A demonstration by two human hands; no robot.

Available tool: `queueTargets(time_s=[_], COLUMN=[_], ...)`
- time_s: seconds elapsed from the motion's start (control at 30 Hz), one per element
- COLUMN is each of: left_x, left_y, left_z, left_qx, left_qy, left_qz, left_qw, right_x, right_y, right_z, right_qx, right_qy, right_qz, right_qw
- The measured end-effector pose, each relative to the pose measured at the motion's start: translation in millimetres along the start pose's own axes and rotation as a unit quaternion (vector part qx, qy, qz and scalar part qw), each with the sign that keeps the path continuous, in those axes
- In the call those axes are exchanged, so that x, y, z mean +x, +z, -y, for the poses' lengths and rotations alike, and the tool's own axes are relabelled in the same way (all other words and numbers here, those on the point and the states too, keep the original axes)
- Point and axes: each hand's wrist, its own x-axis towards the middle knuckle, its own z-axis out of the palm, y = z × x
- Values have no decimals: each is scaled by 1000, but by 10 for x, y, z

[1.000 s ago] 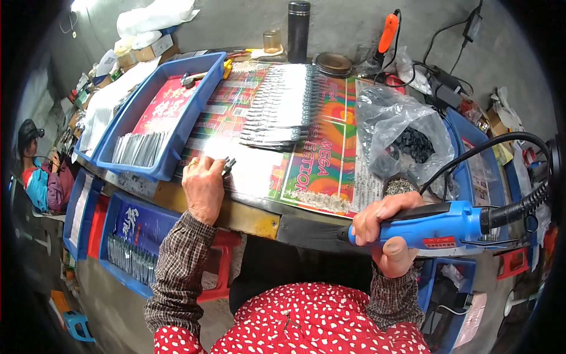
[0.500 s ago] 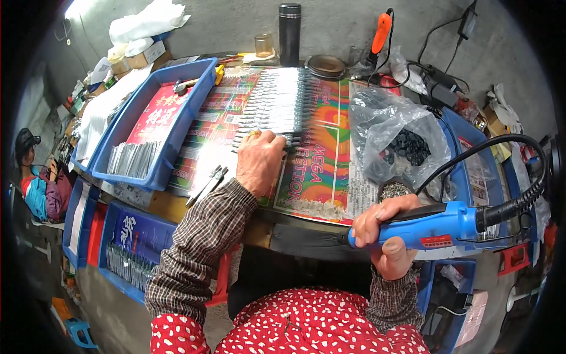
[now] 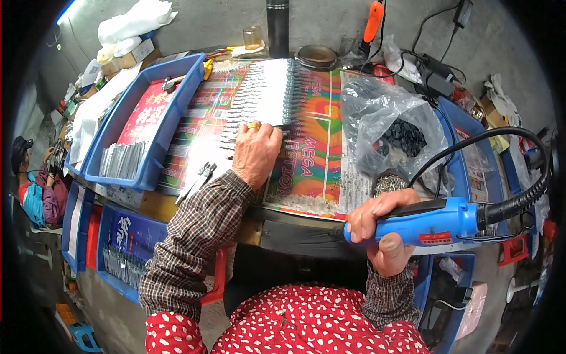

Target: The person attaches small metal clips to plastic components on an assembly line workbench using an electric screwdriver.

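My right hand (image 3: 383, 227) is wrapped round a blue corded electric screwdriver (image 3: 433, 221), held sideways over the table's front edge with its narrow end to the left. A long row of slim silver pieces with dark grey ends (image 3: 265, 94) lies side by side on the table. At the near end of this row, my left hand (image 3: 257, 152) has its fingers curled down onto the last pieces, whose ends stick out on both sides. The fingertips themselves are hidden. Two or so loose slim pieces (image 3: 197, 182) lie just left of my left wrist.
A blue tray (image 3: 150, 168) of slim metal parts stands at left; another (image 3: 127, 283) sits lower. On the right lie a clear bag of black parts (image 3: 401, 138) and a dish of small metal bits (image 3: 389, 184). A black flask (image 3: 278, 29) stands behind. Someone (image 3: 35, 189) sits far left.
The view has shifted slightly, so the table sits a little higher and further left. My left hand stays at the row's near end, and the screwdriver remains in my right hand.
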Motion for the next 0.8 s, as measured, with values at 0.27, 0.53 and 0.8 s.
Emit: queueTargets(time_s=[0.27, 0.53, 0.8], left_x=[-9, -35, -219], left_y=[-27, -304, -589], left_z=[24, -124, -364], left_qx=[34, -159, -320], left_qy=[-7, -37, -142], left_qz=[-53, -125, -83], left_qw=[998, 979, 933], right_x=[25, 67, 125], right_y=[-30, -90, -94], right_z=[30, -80, -186], right_qx=[-55, -96, -78], right_qy=[-41, -68, -67], right_qz=[-24, -73, -73], right_qw=[997, 990, 992])
